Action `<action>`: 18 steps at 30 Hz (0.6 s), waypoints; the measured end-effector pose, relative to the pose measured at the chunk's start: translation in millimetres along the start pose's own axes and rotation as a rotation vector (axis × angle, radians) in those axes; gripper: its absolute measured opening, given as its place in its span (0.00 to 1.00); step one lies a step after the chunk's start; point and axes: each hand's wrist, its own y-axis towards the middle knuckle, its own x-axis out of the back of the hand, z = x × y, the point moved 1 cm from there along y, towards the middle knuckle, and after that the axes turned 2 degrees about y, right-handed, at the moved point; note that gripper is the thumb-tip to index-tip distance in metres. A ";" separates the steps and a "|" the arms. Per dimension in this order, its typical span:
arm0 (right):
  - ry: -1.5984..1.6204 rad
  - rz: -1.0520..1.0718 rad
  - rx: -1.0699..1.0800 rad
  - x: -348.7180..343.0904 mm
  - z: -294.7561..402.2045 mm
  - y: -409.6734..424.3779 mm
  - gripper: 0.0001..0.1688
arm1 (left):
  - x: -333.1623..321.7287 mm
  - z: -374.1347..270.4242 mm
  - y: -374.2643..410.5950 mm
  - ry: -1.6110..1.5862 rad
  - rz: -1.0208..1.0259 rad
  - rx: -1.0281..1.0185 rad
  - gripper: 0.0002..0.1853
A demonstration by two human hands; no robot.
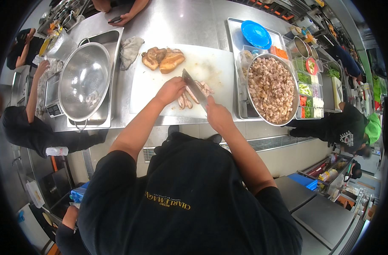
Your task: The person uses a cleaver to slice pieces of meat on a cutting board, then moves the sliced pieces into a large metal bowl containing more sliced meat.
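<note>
My right hand (218,114) grips the handle of a broad-bladed kitchen knife (195,89). The blade slants up and left over a white cutting board (143,95). Bent fingers of my left hand (171,91) rest beside the blade, on or against strips of cooked meat (185,101); the fingertips are partly hidden. More cut meat (206,87) lies on the blade's right side. Two browned slabs of meat (163,60) sit at the board's far left. To the right, a large metal bowl (296,92) is filled with diced meat (270,89).
Left stand a steel colander (82,73) over a deep steel pan (115,47), a grey cloth (131,51) and a scale (55,110). Right are a tray (232,28), a blue bowl (256,34) and vegetable containers (310,92). Across the table a person's hand (125,19) holds a phone. Others work on both sides.
</note>
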 end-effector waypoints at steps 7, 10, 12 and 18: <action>-0.056 0.065 -0.058 -3.3 16.1 17.4 0.13 | -1.9 6.9 -2.5 -0.008 -0.057 -0.084 0.07; -0.015 0.027 -0.090 -29.9 14.9 27.8 0.14 | -5.3 9.9 1.0 0.000 -0.022 -0.072 0.07; 0.003 -0.005 -0.074 -38.6 13.8 35.9 0.15 | -4.6 12.3 3.8 0.007 0.025 -0.055 0.07; -0.015 0.029 -0.061 -37.6 4.1 17.8 0.16 | 6.7 8.0 3.6 0.064 0.053 -0.084 0.07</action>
